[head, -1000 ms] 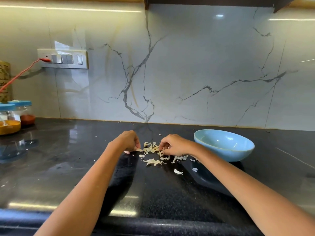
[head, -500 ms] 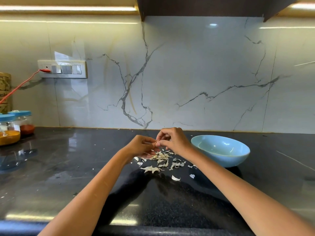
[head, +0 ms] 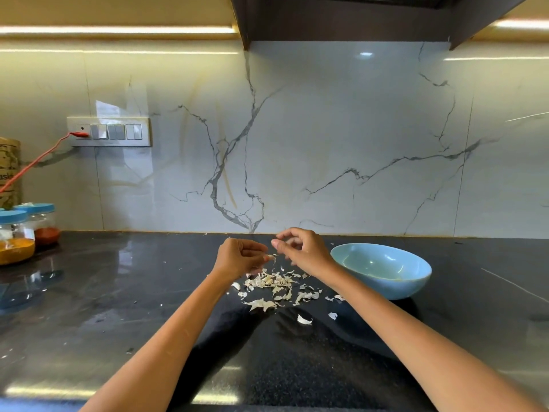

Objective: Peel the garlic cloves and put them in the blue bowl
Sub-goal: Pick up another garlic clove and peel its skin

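Counter: black polished stone, speckled, glossy with reflections.
Blue bowl: smooth, round, pale blue, on the counter right of both hands.
Peels: thin, papery white scraps, heaped below the hands.
Left hand: fingers curled, pinching a small pale garlic clove above the heap.
Right hand: just beside the clove, fingers curled, thumb and forefinger close (whether pinching skin, cannot tell).
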